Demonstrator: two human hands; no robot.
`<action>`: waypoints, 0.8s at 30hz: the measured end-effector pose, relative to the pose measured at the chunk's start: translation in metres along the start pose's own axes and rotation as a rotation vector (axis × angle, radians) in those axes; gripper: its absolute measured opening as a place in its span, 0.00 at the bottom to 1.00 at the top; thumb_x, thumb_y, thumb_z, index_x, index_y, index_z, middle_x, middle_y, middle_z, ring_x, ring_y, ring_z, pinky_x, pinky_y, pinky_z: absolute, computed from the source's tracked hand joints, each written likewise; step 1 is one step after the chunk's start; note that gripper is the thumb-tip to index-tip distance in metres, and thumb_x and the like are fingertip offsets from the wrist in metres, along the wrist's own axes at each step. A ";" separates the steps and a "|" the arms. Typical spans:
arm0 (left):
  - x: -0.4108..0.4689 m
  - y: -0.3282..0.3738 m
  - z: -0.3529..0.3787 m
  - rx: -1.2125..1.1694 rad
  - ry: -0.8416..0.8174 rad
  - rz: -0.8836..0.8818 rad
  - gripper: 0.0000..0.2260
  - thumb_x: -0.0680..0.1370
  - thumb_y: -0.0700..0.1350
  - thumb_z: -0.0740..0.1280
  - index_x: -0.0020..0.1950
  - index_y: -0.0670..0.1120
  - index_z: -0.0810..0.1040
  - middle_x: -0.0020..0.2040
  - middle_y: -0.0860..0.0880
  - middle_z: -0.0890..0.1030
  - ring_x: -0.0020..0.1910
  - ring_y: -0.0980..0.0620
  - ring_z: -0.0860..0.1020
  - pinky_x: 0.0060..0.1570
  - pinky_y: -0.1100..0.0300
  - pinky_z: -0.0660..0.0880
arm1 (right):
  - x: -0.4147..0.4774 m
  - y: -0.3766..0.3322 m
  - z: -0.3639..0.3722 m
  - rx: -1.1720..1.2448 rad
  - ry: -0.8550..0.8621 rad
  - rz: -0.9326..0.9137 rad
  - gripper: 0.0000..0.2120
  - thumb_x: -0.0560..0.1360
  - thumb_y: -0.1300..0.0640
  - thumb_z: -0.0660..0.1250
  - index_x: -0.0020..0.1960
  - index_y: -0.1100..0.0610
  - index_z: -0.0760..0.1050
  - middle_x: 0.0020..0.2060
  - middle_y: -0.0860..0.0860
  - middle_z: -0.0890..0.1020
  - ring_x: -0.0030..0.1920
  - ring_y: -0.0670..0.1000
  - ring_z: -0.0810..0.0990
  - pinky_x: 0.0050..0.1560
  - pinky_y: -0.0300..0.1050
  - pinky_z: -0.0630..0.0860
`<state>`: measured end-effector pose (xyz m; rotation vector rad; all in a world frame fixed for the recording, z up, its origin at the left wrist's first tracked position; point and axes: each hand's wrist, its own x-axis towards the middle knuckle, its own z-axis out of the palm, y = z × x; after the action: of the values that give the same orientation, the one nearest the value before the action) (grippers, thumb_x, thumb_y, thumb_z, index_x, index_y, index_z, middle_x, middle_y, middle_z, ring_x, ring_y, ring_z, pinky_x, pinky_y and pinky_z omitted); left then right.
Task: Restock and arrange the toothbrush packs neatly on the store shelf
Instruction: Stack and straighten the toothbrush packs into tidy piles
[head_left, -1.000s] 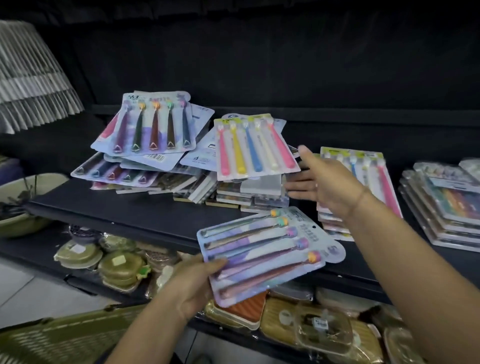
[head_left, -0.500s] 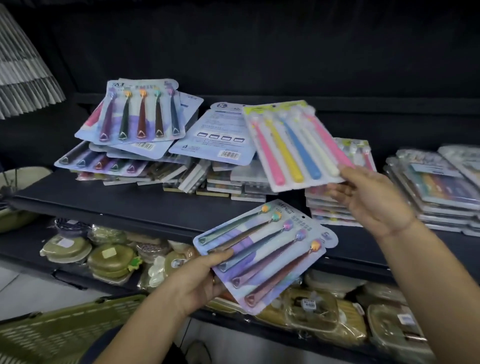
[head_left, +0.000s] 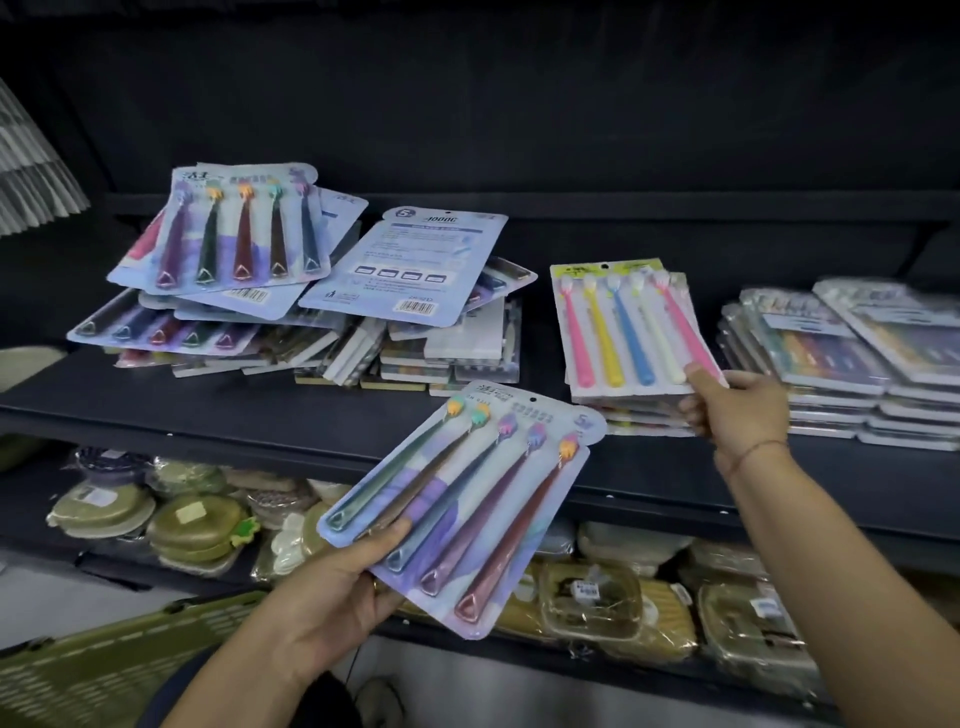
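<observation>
The left hand (head_left: 332, 587) pinches the purple pack (head_left: 462, 509) by its lower edge, in front of the shelf (head_left: 208, 410). Farther, the right hand (head_left: 737, 410) grips the pastel pack (head_left: 623, 327) with curled fingers (head_left: 693, 415) atop its stack (head_left: 639, 415); released crooked, it may slide off.

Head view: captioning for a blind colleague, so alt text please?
The right hand holds a pastel five-toothbrush blister pack atop a matching stack on the dark shelf; the left hand holds a lilac card pack of five dark-handled toothbrushes.
</observation>
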<state>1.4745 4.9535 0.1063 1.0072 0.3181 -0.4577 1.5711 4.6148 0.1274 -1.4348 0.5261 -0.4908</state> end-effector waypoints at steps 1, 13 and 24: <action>-0.002 -0.002 0.001 0.000 0.008 0.008 0.19 0.72 0.40 0.72 0.63 0.42 0.81 0.60 0.41 0.81 0.60 0.43 0.80 0.55 0.49 0.77 | 0.000 0.002 0.002 -0.034 0.044 -0.022 0.12 0.76 0.56 0.71 0.53 0.62 0.72 0.23 0.54 0.77 0.18 0.43 0.72 0.20 0.34 0.68; -0.017 -0.048 0.012 -0.141 0.042 0.181 0.24 0.67 0.43 0.77 0.63 0.50 0.81 0.59 0.49 0.83 0.55 0.50 0.83 0.41 0.59 0.81 | -0.140 0.001 0.008 -0.212 -0.700 0.307 0.19 0.77 0.47 0.66 0.64 0.55 0.69 0.50 0.53 0.84 0.45 0.52 0.86 0.50 0.52 0.82; -0.006 -0.045 0.037 -0.230 0.152 0.062 0.22 0.71 0.50 0.68 0.63 0.43 0.79 0.55 0.42 0.84 0.51 0.45 0.82 0.49 0.51 0.77 | -0.103 0.024 0.025 -0.149 -0.802 0.364 0.22 0.76 0.73 0.64 0.63 0.53 0.71 0.46 0.59 0.86 0.42 0.54 0.85 0.38 0.42 0.80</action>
<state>1.4482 4.9028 0.0943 0.8262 0.4637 -0.2813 1.5055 4.6991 0.1092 -1.4945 0.1598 0.4216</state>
